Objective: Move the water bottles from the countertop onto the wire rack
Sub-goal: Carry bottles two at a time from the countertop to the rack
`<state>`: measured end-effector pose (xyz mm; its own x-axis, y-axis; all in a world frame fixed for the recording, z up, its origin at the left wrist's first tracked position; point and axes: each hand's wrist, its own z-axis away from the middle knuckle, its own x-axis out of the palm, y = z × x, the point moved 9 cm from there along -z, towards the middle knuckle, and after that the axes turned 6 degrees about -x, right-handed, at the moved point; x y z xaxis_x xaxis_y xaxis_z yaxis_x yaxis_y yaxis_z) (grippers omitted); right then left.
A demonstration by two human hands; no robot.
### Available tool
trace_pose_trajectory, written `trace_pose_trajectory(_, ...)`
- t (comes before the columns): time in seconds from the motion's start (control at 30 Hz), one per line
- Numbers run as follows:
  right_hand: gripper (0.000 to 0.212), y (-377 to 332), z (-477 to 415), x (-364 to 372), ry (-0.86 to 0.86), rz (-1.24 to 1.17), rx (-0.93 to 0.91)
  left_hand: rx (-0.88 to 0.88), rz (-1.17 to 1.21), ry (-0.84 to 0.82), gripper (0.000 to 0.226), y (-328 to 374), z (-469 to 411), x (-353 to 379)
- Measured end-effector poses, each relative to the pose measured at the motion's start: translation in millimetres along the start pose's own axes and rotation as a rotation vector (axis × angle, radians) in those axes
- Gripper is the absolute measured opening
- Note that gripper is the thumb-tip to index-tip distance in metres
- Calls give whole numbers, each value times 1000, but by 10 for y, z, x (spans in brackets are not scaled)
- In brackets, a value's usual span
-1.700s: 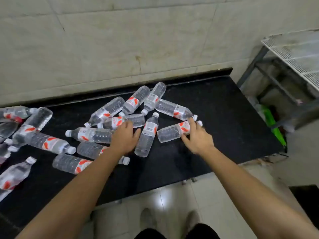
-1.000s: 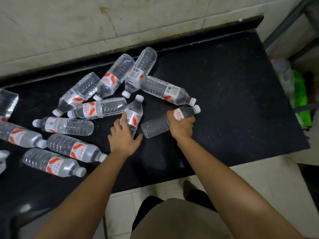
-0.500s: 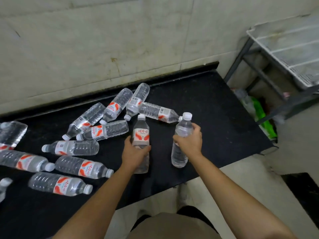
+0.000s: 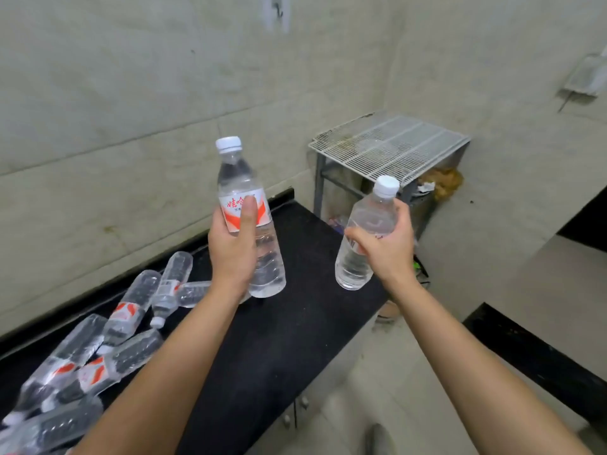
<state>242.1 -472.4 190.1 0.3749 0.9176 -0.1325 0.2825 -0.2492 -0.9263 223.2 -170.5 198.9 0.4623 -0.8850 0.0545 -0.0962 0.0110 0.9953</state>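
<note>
Nearest, the left hand (image 4: 231, 254) is wrapped around a labelled bottle (image 4: 249, 221), thumb across its label, held upright above the counter (image 4: 295, 323). Beside it the right hand (image 4: 382, 246) grips a second bottle (image 4: 363, 238) at the label band, tilted slightly. Both look full, so probably moderately heavy, with thin walls that may dent under a squeeze; mid-body looks the safest hold. More bottles (image 4: 128, 320) lie heaped on the counter at left. Beyond the counter's end, the wire rack (image 4: 387, 147) stands bare of bottles.
</note>
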Motion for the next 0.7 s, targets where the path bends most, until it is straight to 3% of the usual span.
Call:
trace_pose_trajectory(0.07,69,-66,-286,-301,55,-52,-52,57,1,-49,47,205,48,420)
trace_pose_trajectory(0.23,62,180,-998,-999,123,-158,-110,126,30,-77,59,315,144,1565)
trace_pose_trajectory(0.43,80,572,-2009,-1805,56,-165,-99,105,66,-98,57,254,8,3159)
trace_pose_trajectory(0.53,65,656,-2535,-2187,31,-140,-125,126,29,-75,62,289,-59,3711)
trace_pose_trajectory(0.7,42,804,-3303,-2499,75,-145,-155,134,20,-64,49,271,-315,4250)
